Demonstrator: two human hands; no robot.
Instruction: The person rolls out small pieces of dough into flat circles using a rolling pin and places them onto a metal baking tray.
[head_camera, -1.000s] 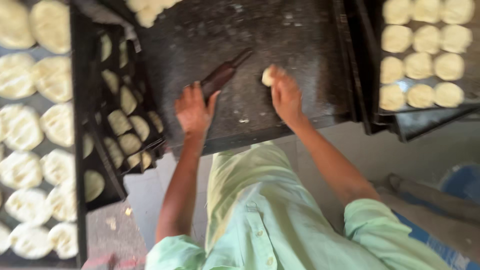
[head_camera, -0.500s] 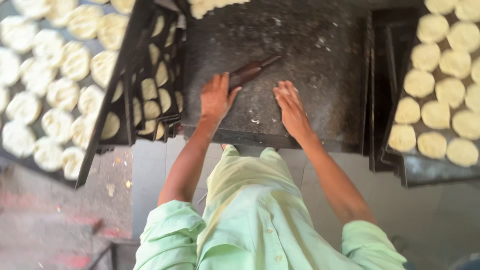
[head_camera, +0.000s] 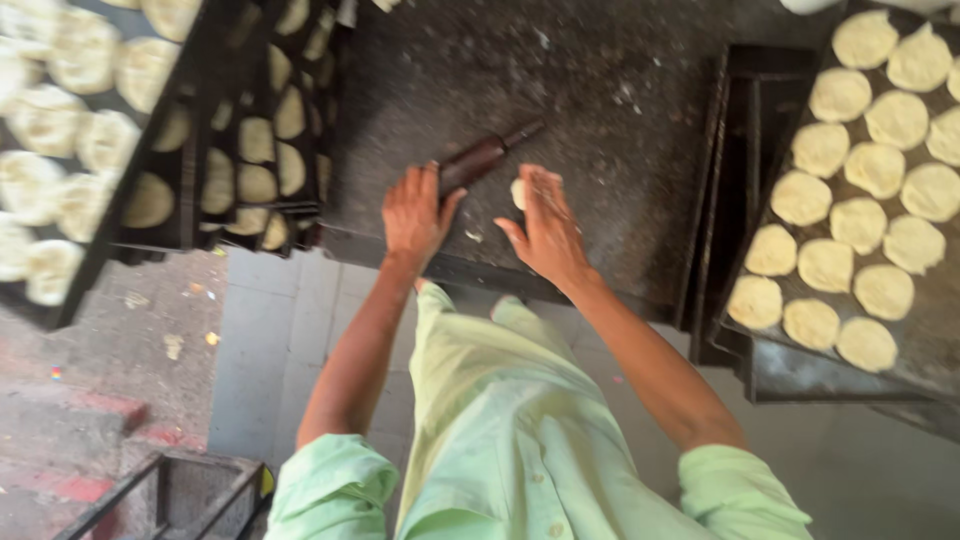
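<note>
Dough ball (head_camera: 518, 192) sits on the dark floured surface (head_camera: 620, 90) at the right hand (head_camera: 545, 228) — fingers open; left hand (head_camera: 415, 210) rests, loosely curled, on the rolling pin (head_camera: 480, 160), which might roll off.

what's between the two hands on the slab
In the head view, the gap between the left hand and right hand is mostly bare dark slab with a few dough crumbs. The rolling pin lies just above, and a dough piece sits by the right fingers.
</note>
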